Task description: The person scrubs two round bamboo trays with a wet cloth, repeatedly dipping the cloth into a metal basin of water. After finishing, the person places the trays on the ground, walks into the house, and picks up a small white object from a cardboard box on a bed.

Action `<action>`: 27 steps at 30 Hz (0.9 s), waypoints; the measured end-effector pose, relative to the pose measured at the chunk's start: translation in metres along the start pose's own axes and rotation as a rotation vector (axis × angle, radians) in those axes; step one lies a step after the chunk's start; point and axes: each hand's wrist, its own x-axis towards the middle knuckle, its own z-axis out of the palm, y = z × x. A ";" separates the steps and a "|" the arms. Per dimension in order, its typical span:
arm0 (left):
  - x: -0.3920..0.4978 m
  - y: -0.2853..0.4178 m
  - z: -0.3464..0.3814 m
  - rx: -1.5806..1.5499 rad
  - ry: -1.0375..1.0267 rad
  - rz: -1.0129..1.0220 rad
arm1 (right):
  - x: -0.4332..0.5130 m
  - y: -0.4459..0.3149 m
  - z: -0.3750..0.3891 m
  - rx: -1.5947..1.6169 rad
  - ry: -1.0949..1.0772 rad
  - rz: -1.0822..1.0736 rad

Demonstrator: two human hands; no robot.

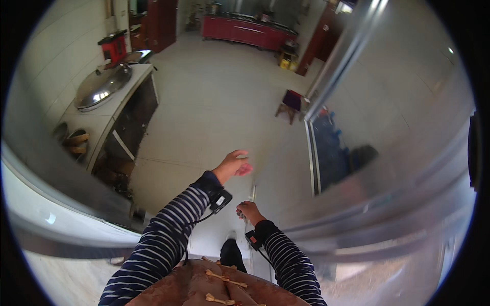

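My left hand (234, 165) reaches forward in mid-air over the tiled floor (191, 126). Its fingers are apart and slightly curled, with nothing in them. Nearer to my body, my right hand (250, 212) is closed around a small greyish thing (241, 215), mostly hidden by the fingers; what it is cannot be made out. A thin metal edge (253, 191) shows just beyond that hand. Striped sleeves cover both arms, and a small black device with a cable sits at each wrist. Below, one shoe (231, 235) stands on the floor.
A metal-framed glass panel (312, 153) stands at the right. To the left is a tiled stove counter (126, 90) with a domed metal lid (103, 86). A small stool (289, 104) stands ahead. Red cabinets (245, 32) line the far wall.
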 end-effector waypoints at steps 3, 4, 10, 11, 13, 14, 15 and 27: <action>0.018 0.029 -0.063 0.072 0.192 -0.040 | 0.072 -0.048 -0.023 -0.068 -0.035 0.007; 0.018 0.041 -0.086 0.081 0.243 -0.036 | 0.095 -0.067 -0.026 -0.079 -0.085 -0.014; 0.015 0.080 -0.197 0.038 0.514 -0.049 | 0.222 -0.123 -0.025 0.004 -0.142 0.097; 0.012 0.086 -0.219 0.040 0.547 -0.052 | 0.244 -0.132 -0.019 -0.027 -0.214 0.057; 0.009 0.097 -0.265 0.006 0.644 -0.076 | 0.291 -0.154 -0.011 -0.075 -0.220 0.099; 0.009 0.103 -0.290 -0.007 0.693 -0.069 | 0.320 -0.173 -0.006 -0.127 -0.295 0.192; 0.009 0.108 -0.316 -0.011 0.738 -0.055 | 0.341 -0.185 0.000 -0.061 -0.267 0.118; 0.167 0.269 -0.539 -0.169 0.911 0.018 | 0.652 -0.336 -0.089 -0.928 -0.342 -0.242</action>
